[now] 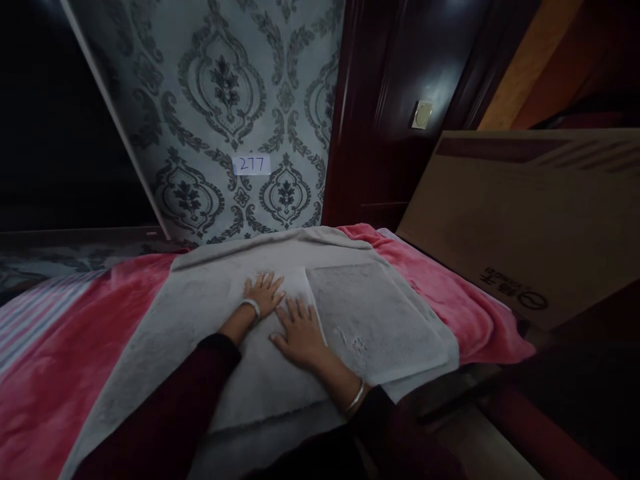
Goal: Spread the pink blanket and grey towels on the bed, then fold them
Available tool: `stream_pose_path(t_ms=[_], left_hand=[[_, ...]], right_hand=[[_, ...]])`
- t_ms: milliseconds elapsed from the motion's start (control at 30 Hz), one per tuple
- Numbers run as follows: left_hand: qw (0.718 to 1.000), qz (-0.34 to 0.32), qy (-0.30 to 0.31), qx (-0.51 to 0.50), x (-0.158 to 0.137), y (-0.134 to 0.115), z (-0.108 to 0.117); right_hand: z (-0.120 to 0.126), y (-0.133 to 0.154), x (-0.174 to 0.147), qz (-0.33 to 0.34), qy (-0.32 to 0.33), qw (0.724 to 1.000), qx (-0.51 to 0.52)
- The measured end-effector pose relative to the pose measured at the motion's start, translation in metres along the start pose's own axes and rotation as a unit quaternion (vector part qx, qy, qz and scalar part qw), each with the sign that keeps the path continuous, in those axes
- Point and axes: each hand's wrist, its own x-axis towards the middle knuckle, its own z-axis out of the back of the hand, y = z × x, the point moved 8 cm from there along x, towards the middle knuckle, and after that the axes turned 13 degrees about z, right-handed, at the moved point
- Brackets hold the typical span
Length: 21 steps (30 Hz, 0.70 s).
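Note:
Both hands lie side by side on a grey, soft-looking cloth [200,333] spread over a raised surface. My left hand [263,295] is palm down with fingers spread, a bracelet at its wrist. Close beside it, a little nearer to me, my right hand [301,337] rests flat, fingers apart, also with a bracelet. Under the hands the cloth is paler. Right of them lies a darker grey rectangular section [370,313] with a small light mark. I cannot tell whether it is a separate piece or a fold. Neither hand grips anything.
A pink-red blanket [100,333] shows on both sides beneath the grey cloth. Striped fabric [30,313] lies at far left. A large cardboard box [540,227] leans at right. Behind are patterned wallpaper [220,87] with a label [251,164] reading 277, and a dark red door [380,113].

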Motion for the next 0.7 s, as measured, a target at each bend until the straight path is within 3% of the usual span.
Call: stream_pose_path(t_ms=[100,200,367,500,600,700], left_hand=[[1.0,0.009,0.012,0.006,0.006,0.0,-0.019],[1.0,0.01,0.004,0.014,0.009,0.005,-0.024],[1.0,0.012,-0.004,0.017,0.015,0.008,-0.019],[0.999,0.013,-0.007,0.034,0.021,-0.01,-0.008],[0.997,-0.027,0.0,0.07,0.02,-0.048,-0.007],[0.994,-0.073,0.007,0.078,0.011,-0.086,-0.019]], right_hand=[[-0.001,-0.006,-0.009,0.013,0.011,1.0,0.011],[0.005,-0.009,-0.025,0.029,0.022,0.999,0.024],[0.011,-0.003,-0.07,0.055,0.021,0.996,0.061],[0.023,-0.008,-0.099,0.105,0.007,0.987,0.119],[0.057,-0.051,-0.102,0.119,-0.056,0.976,0.175],[0.101,-0.14,-0.105,-0.014,-0.181,0.974,0.134]])
